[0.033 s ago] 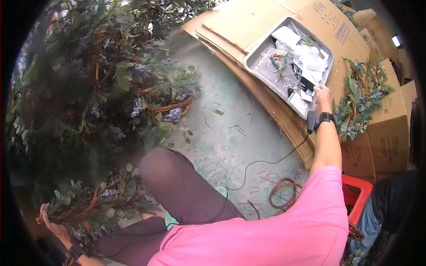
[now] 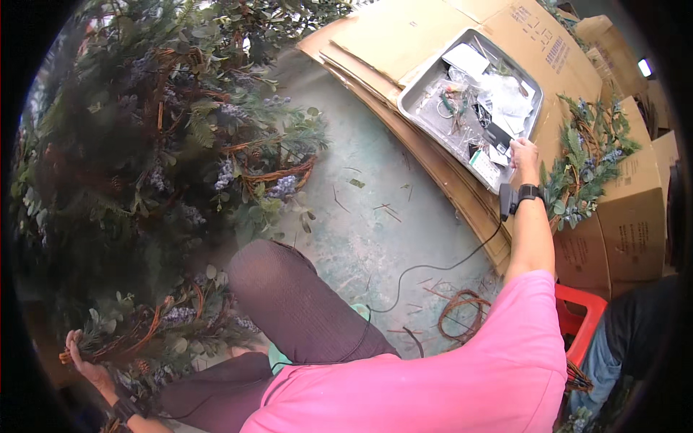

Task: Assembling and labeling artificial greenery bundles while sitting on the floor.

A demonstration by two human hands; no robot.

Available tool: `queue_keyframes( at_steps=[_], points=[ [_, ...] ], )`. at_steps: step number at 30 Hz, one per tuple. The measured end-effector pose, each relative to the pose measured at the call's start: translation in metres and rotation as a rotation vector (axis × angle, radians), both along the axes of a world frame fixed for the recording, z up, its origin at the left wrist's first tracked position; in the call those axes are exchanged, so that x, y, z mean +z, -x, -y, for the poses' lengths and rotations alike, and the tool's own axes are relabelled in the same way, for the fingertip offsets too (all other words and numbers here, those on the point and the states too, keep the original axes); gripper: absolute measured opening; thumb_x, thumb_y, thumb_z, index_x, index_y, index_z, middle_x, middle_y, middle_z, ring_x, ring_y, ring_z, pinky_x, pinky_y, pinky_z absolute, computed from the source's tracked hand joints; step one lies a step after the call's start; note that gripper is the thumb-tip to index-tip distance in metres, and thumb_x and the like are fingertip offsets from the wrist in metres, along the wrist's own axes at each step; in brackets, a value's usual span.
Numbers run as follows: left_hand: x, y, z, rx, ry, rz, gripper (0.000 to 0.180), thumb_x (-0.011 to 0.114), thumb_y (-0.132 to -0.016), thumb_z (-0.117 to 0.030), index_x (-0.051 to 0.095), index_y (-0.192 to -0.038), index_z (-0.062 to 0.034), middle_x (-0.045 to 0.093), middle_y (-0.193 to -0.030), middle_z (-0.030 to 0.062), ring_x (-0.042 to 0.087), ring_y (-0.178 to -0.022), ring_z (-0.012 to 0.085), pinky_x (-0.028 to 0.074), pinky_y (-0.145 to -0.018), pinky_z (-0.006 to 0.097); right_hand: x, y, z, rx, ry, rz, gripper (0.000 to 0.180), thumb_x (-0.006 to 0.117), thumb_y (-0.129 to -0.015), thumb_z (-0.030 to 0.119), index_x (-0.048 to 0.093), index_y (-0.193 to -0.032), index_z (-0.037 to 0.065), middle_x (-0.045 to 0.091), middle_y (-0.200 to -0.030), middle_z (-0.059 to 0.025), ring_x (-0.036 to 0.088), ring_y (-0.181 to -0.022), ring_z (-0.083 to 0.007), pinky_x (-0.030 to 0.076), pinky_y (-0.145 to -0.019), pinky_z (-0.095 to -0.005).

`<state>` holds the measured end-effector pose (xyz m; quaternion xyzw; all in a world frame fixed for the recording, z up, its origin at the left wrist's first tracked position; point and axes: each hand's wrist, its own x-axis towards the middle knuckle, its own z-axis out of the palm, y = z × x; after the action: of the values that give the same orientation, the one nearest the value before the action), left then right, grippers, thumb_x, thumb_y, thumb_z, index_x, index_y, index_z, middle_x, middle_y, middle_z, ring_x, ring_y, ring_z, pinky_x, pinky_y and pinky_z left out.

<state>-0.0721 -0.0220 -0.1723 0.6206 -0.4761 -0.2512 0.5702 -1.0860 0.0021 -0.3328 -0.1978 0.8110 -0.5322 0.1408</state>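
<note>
The left hand [image 2: 81, 355] was at the lower left of the frame, and its fingers were closed around the twig base of a wreath [image 2: 155, 325] made of green leaves, brown vine and small bluish flowers. The wreath spread from the hand toward the right, just beside the person's bent knee. Above it, a big pile of similar wreaths [image 2: 159, 137] filled the whole left side of the frame, so there was very little free room there.

The right hand [image 2: 523, 155] was at the upper right, with the arm stretched almost straight away from the body. It rested at the near edge of a metal tray [image 2: 426, 86] full of small packets and tools; whether the fingers held something, I cannot tell. A black tool [image 2: 505, 200] with a thin cable hung just under the wrist. The tray lay on flat cardboard sheets [image 2: 404, 36]. A finished wreath [image 2: 588, 166] lay on a cardboard box [image 2: 628, 231] just to the right of this hand.

Between both hands, the greenish floor [image 2: 382, 231] was open, with only cut stems and a coil of brown vine [image 2: 462, 310] on it.
</note>
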Motion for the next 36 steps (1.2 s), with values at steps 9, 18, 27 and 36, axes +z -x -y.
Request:
queue_keyframes(
  at_steps=[9,18,27,36],
  points=[
    [0.011,0.019,-0.026,0.174,0.285,0.512,0.030,0.043,-0.091,-0.011,0.049,-0.117,0.0038,0.049,-0.119,0.0113,0.047,-0.111,0.0210,0.035,-0.097,0.034,0.027,-0.034,0.011,0.116,0.337,0.221,0.005,0.059,-0.081,0.014,0.055,-0.080,0.012,0.053,-0.067,-0.0006,0.053,-0.056,-0.0127,0.042,-0.046,-0.0255],
    [0.029,0.254,-0.027,-0.146,0.379,0.893,0.025,0.060,-0.072,-0.004,0.058,-0.097,-0.0046,0.059,-0.100,0.0110,0.054,-0.095,0.0273,0.041,-0.087,0.036,0.134,-0.357,0.045,1.113,0.202,0.271,0.008,0.049,-0.083,0.005,0.052,-0.076,0.005,0.056,-0.066,-0.0030,0.055,-0.049,-0.0094,0.046,-0.041,-0.0193],
    [-0.035,0.246,-0.062,-0.309,-0.148,-0.248,0.010,0.057,-0.085,-0.010,0.059,-0.083,-0.0006,0.051,-0.068,-0.0056,0.043,-0.063,0.0022,0.037,-0.056,0.019,0.146,-0.598,0.041,1.621,0.053,0.863,0.006,0.050,-0.084,0.008,0.051,-0.080,0.004,0.060,-0.070,-0.0045,0.059,-0.051,-0.0102,0.043,-0.042,-0.0198],
    [-0.049,0.218,-0.076,-0.242,-0.202,-0.905,0.012,0.052,-0.089,-0.014,0.057,-0.091,-0.0027,0.055,-0.074,-0.0021,0.046,-0.055,0.0054,0.042,-0.058,0.021,0.105,-0.632,0.040,1.721,0.038,0.596,0.006,0.051,-0.083,0.008,0.053,-0.080,0.004,0.054,-0.067,-0.0001,0.051,-0.054,-0.0060,0.041,-0.048,-0.0189]
  ],
)
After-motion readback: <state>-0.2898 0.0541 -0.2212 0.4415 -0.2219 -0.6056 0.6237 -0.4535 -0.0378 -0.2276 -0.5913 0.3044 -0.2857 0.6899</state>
